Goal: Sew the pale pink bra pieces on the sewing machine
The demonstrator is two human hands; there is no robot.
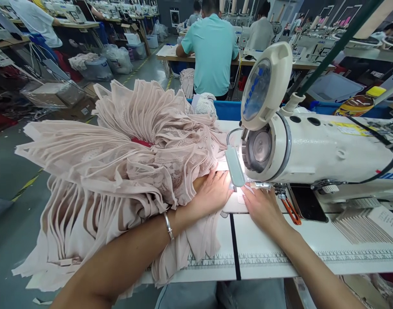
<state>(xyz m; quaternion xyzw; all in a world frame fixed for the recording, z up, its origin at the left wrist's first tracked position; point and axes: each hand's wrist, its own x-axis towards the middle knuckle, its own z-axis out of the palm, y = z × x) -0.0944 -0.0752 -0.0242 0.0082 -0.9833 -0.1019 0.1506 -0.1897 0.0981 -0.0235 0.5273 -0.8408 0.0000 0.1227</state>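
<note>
My left hand (215, 191) lies with its fingers stretched toward the needle area, beside a big bunch of pale pink fabric pieces (119, 159) with lace parts. That bunch drapes over my left forearm and hangs off the table's left side. Across the needle from it, my right hand (262, 209) rests on the machine bed, its extended fingers partly hidden under the head of the white sewing machine (328, 146). A lamp lights the spot between both hands. Whatever cloth lies right at the fingertips is too small and bright to make out.
Beside my right hand are orange-handled snips (291, 210) and a dark phone (309, 204). A stack of white tags (370, 223) lies farther right. A ruler strip (267, 259) runs along the table's front. Ahead, a person in a turquoise shirt (212, 53) sits at another table.
</note>
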